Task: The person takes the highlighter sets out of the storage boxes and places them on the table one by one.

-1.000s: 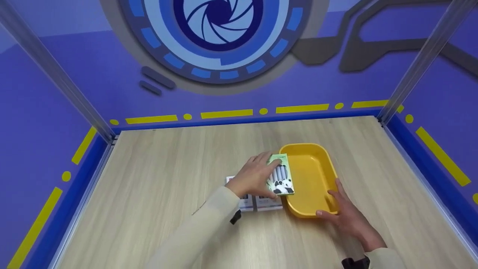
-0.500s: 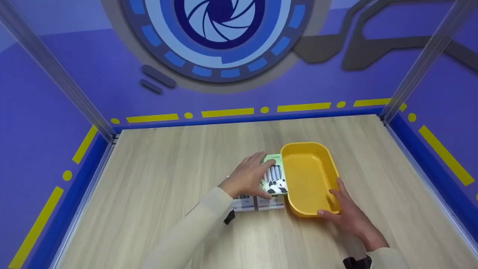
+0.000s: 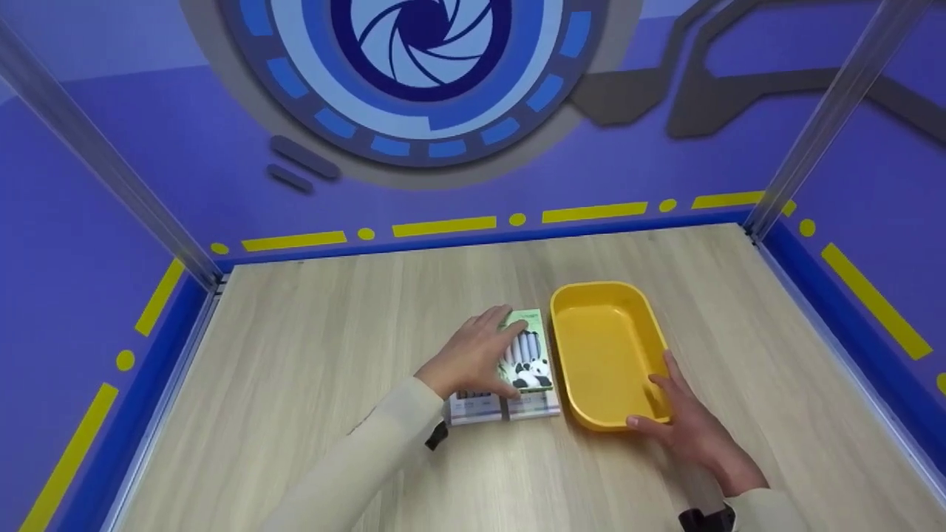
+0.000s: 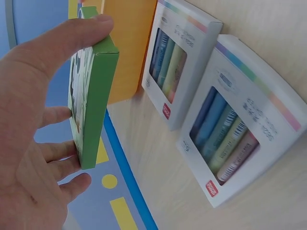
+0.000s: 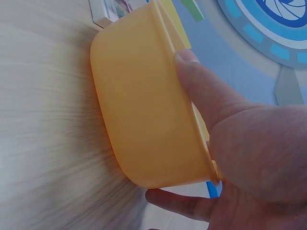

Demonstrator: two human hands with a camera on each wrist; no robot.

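My left hand (image 3: 469, 356) grips a thin green box (image 3: 533, 347) with pandas and a row of sticks, perhaps crayons, on its face. In the left wrist view the thumb and fingers span this box (image 4: 98, 103), which is raised above the table. Below it lie two white boxes of coloured sticks (image 4: 231, 136) (image 4: 178, 57), side by side and partly covered in the head view. Just right of them stands a yellow plastic basin (image 3: 602, 362) with nothing in it. My right hand (image 3: 702, 436) holds the basin's near right corner, thumb on the rim (image 5: 184, 108).
The wooden tabletop (image 3: 310, 384) stretches around these things. Behind it rises a blue and purple printed wall panel (image 3: 458, 199), with side panels left and right and metal posts (image 3: 820, 133) at the corners.
My left hand has carried the green box leftward, off the basin's left rim and over the white boxes. The right hand and basin stay nearly in place.
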